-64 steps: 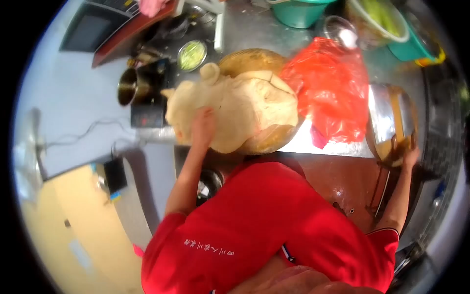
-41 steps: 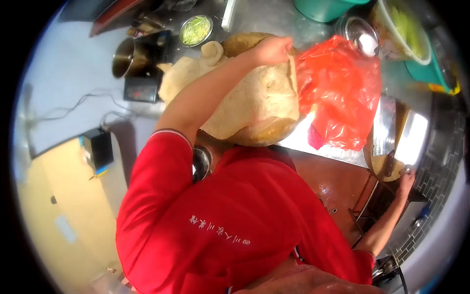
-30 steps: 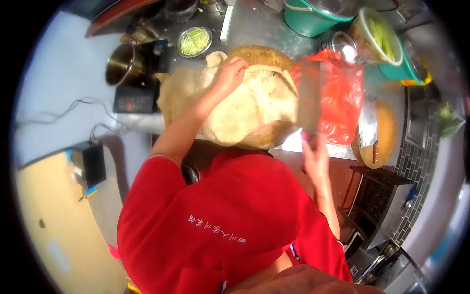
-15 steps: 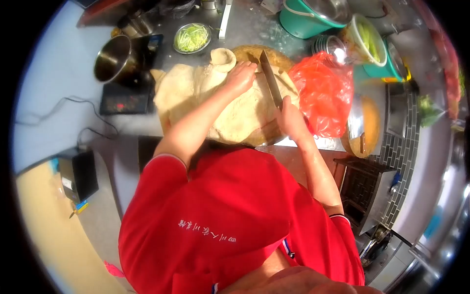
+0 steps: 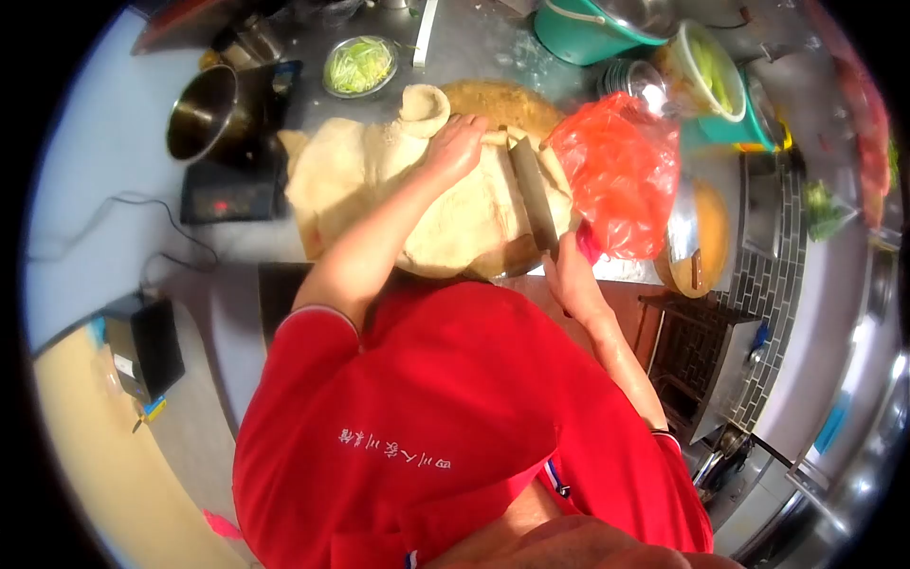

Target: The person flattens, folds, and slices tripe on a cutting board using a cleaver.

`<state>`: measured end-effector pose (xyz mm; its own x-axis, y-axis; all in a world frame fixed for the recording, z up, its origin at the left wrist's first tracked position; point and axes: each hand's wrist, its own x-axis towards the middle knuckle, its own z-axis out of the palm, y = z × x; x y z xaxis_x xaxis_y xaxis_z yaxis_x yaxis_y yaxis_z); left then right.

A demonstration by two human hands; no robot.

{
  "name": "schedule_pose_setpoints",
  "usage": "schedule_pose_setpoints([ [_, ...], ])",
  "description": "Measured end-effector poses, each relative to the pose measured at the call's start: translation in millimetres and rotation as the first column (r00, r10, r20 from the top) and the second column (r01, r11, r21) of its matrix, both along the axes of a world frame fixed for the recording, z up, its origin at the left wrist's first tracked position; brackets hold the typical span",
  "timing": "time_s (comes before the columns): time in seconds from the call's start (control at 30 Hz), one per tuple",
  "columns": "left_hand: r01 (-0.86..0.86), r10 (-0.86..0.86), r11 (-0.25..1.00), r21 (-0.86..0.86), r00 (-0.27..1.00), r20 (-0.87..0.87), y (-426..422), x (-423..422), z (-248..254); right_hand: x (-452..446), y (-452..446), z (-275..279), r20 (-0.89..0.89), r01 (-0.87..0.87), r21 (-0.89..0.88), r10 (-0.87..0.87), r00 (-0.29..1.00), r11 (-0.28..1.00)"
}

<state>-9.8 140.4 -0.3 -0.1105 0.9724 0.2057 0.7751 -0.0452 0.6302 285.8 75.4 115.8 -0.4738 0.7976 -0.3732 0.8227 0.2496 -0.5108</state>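
Note:
A large pale sheet, perhaps skin or hide (image 5: 332, 175), covers most of a round wooden chopping block (image 5: 498, 102) and hangs past it on the left. My left hand (image 5: 458, 144) presses on its far folded edge, fingers together, beside a curled piece. In my right hand (image 5: 571, 275) is the handle of a broad cleaver (image 5: 533, 197). The blade lies across the right part of the sheet, its tip at the rolled far edge. Just right of the block is a red plastic bag (image 5: 621, 171).
Behind the sheet stands a bowl of green shreds (image 5: 360, 66). A metal pot (image 5: 204, 114) is at the left, near a black scale or cooker (image 5: 227, 194). Teal bucket (image 5: 578, 36) and vegetable tub (image 5: 703, 71) stand back right. A second board (image 5: 709, 237) holds another cleaver (image 5: 681, 223).
My right hand has brought a cleaver from the right-hand board over to the sheet, and its blade has since come down onto it. My left hand moved from the sheet's right corner to its far middle edge.

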Motion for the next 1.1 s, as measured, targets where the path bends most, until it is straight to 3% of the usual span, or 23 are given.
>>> schedule_pose_setpoints([
  [0.2,-0.021,0.019,0.999,0.039,0.998,0.058,-1,2,3,-37,16,-48,-0.059,0.035,0.062,-0.031,0.998,0.997],
  [0.23,-0.056,0.045,0.996,0.067,0.988,0.151,0,2,3,-43,15,-59,-0.078,0.031,0.095,-0.024,0.997,0.995],
  [0.33,-0.179,0.128,0.978,0.109,0.920,0.370,-5,-6,0,-48,10,-50,-0.035,0.019,0.101,-0.015,0.999,0.995],
  [0.47,-0.266,0.226,0.960,0.084,0.919,0.322,-3,-22,1,-17,11,-22,-0.127,0.047,0.001,-0.047,0.991,0.999],
  [0.57,-0.157,0.135,0.982,0.102,0.972,0.194,-2,-28,-8,26,-9,-15,-0.108,0.029,-0.036,-0.033,0.994,0.999],
  [0.6,-0.095,0.095,0.995,-0.006,0.980,0.173,-7,-24,6,38,-17,-12,-0.102,0.030,-0.046,-0.034,0.994,0.999],
  [0.7,0.020,-0.025,0.997,0.081,0.998,0.065,-3,-12,32,63,-29,7,-0.049,0.149,-0.170,-0.159,0.986,0.974],
  [0.8,0.084,-0.109,0.956,0.281,0.991,0.074,18,17,55,95,-49,12,-0.138,0.205,-0.140,-0.224,0.965,0.969],
  [0.9,0.233,-0.259,0.960,0.152,0.948,0.184,56,53,64,127,-68,9,-0.140,0.313,-0.086,-0.322,0.936,0.946],
  [0.93,0.272,-0.286,0.956,0.113,0.947,0.147,69,72,62,132,-76,16,-0.219,0.366,-0.045,-0.367,0.904,0.929],
  [1.03,0.402,-0.395,0.915,-0.035,0.911,0.118,94,127,64,154,-95,8,-0.222,0.535,0.041,-0.514,0.828,0.844],
  [1.1,0.396,-0.395,0.911,-0.117,0.918,0.027,98,162,78,170,-107,2,-0.247,0.645,0.027,-0.620,0.744,0.763],
])
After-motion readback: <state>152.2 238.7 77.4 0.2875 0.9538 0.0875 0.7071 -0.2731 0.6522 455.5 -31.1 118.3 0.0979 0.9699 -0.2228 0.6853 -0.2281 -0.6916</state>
